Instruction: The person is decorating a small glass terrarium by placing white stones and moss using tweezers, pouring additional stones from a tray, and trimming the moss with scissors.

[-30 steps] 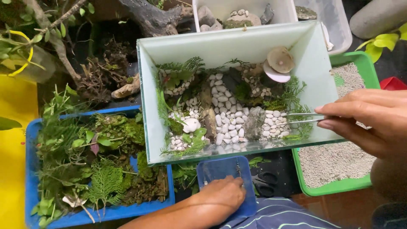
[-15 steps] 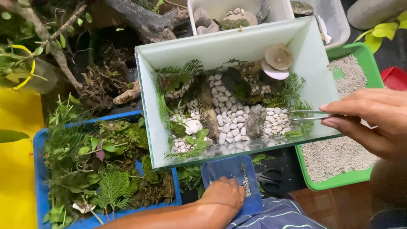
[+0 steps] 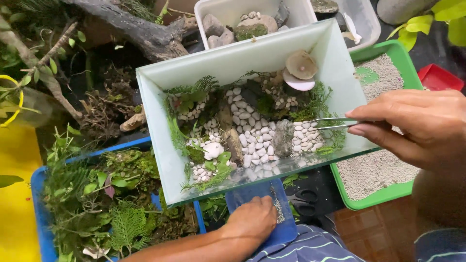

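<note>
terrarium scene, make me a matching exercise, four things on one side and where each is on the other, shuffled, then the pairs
Things:
1. tweezers
2. moss and ferns
3. grey gravel
4. small blue tray

Places:
A. in the green tray
B. under the left hand
C. in the right hand, tips inside the glass tank
D. in the big blue tray

Pairs: 1-C, 2-D, 3-A, 4-B
</note>
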